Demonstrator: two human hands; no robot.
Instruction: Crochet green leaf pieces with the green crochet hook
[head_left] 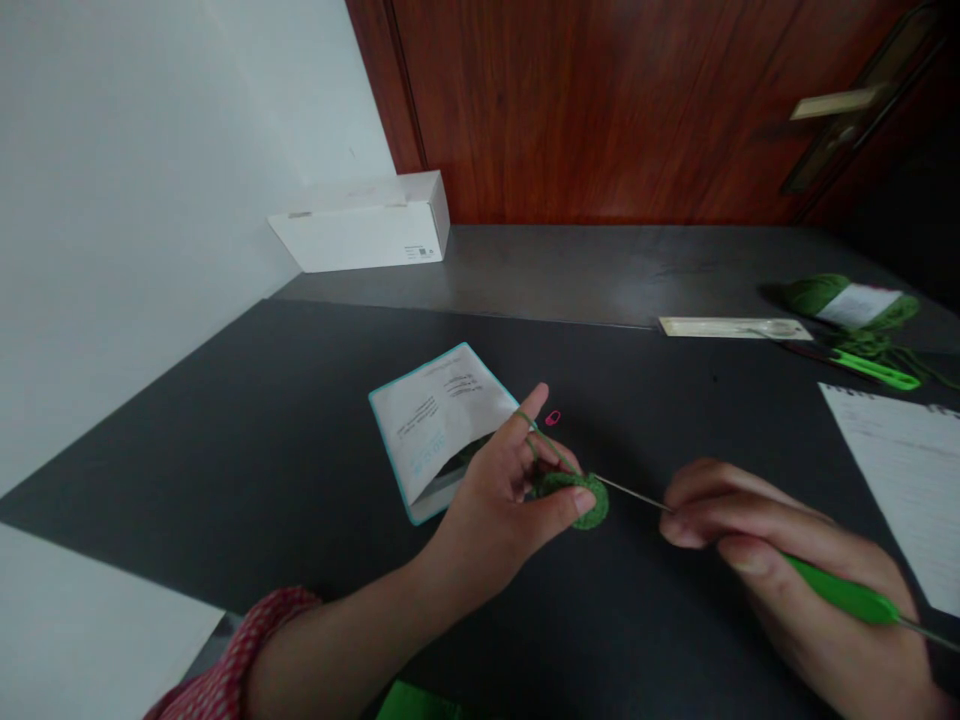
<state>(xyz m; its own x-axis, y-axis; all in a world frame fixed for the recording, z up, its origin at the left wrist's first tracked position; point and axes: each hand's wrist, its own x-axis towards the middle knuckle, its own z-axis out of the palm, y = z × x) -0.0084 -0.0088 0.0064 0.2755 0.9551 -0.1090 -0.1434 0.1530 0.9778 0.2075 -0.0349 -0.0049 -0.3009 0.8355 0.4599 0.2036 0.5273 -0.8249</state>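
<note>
My left hand (517, 480) pinches a small round piece of green crochet (595, 508) between thumb and fingers. A strand of green yarn (556, 447) runs from the piece over my raised index finger. In my right hand (795, 570) is a crochet hook (840, 590) with a green handle and a thin metal shaft. The hook's tip meets the upper edge of the crochet piece; whether it sits inside a stitch I cannot tell. Just beyond my left hand lies a pink stitch marker (553, 418). A white pouch with a teal edge (442, 420) lies behind my left wrist, its mouth partly open.
A long white box (367, 225) stands at the back left against the wall. At the back right are a green yarn ball (817, 293), a flat pale packet (731, 328) and bright green scissors (874, 370). A spiral-bound paper pad (907, 470) lies at the right.
</note>
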